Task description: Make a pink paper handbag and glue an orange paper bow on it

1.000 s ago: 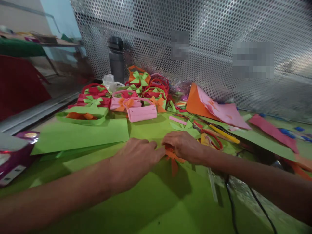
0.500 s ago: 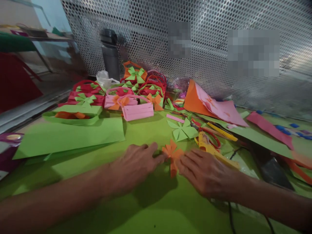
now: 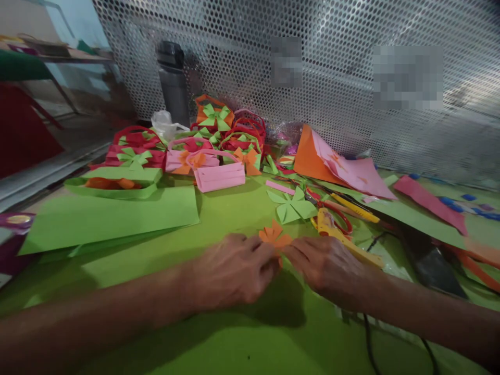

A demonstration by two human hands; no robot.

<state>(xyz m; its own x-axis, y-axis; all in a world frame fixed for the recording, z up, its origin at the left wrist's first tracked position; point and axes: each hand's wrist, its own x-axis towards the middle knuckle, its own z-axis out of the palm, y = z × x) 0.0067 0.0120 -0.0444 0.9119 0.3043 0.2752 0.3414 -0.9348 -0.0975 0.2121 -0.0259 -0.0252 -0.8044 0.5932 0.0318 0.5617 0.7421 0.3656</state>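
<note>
While fingers of the left hand point(image 3: 234, 271) close on an orange paper bow point(image 3: 274, 235), the right hand's point(image 3: 328, 268) bunched fingertips meet its right side; whether they grip it cannot be told. The bow sits between the hands, well in from the far edge of a green table point(image 3: 219, 341). Just beyond it lies a green paper bow point(image 3: 292, 206), with a yellow glue gun point(image 3: 326, 222) and red-handled scissors point(image 3: 349, 224) to its right. Small paper bags point(image 3: 221, 177) crowd toward the table's far left corner, near a grey bottle point(image 3: 174, 91).

The orange bow point(image 3: 274, 233) by the right hand point(image 3: 330, 264) is matt paper. Beyond, the perforated panel point(image 3: 238, 47) is shiny metal, the bottle point(image 3: 174, 92) probably plastic.
</note>
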